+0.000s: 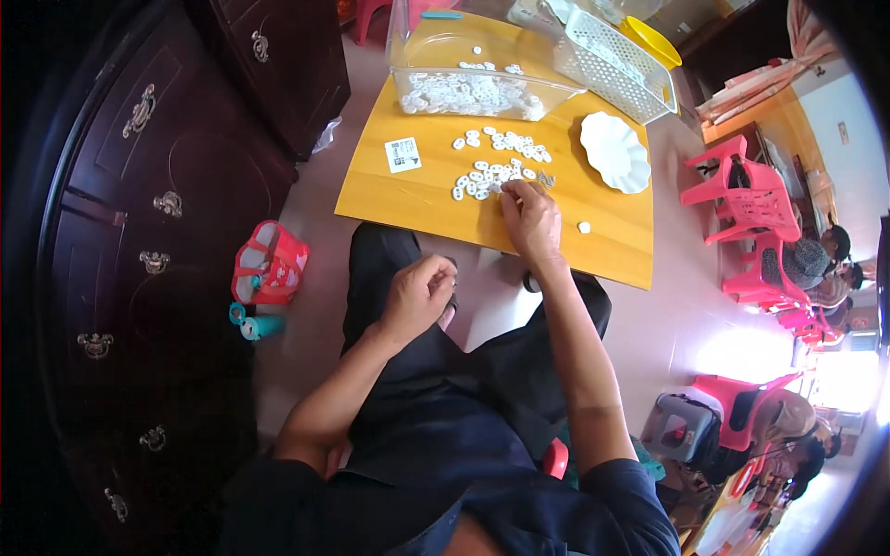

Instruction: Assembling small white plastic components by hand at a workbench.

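My right hand reaches over the yellow wooden table, its fingertips pinched together at the near edge of a loose pile of small white oval pieces with dark holes. What sits between those fingertips is too small to make out. Beside the pile lies a little heap of thin metallic bits. My left hand hovers above my lap, off the table, with thumb and fingers closed together; anything in them is hidden. Farther back is a second group of white pieces. One white piece lies alone to the right.
A clear plastic bin full of white pieces stands at the back. Right of it are a white perforated basket and a scalloped white dish. A printed card lies left. Dark cabinets, a red bag and pink chairs surround the table.
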`<state>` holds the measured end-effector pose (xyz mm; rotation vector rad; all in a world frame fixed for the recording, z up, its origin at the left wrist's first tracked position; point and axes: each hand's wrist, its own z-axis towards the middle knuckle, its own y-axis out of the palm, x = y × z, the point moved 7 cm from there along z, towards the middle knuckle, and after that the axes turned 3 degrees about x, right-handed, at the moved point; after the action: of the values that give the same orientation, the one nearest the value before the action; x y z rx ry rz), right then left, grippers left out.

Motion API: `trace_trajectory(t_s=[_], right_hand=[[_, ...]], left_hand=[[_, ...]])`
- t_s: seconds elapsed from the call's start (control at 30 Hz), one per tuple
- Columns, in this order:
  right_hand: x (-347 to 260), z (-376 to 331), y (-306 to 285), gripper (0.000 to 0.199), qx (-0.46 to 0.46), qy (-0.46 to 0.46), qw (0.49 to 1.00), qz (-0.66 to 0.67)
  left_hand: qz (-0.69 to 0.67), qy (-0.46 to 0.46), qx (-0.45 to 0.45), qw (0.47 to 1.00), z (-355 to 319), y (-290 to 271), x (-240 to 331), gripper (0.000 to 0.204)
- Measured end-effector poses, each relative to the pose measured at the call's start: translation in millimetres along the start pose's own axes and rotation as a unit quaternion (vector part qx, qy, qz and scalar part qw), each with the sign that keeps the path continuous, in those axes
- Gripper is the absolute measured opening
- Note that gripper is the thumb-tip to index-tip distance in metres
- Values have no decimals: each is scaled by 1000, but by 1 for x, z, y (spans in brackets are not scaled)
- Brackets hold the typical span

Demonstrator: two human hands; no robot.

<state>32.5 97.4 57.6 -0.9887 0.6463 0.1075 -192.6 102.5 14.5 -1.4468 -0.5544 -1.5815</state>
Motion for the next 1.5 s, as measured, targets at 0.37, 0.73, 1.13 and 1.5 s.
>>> trace_trajectory(t_s=[0.37,0.73,1.13,1.5], right_hand=[[-8,2,12,11,22,-9,1000,12],[-5,15,7,11,70,-15,997,-36],[-6,17,12,12,39,-23,994,-101],[-6,-99,-43,19,-6,199,929,311]], left_hand=[[17,31,3,999,2,-3,-6,6],[-16,27,36,999,6,-9,-18,8],[-5,13,27,1000,3,-5,-23,12],[-97,-59,-27,993,-5,11,-6,18]])
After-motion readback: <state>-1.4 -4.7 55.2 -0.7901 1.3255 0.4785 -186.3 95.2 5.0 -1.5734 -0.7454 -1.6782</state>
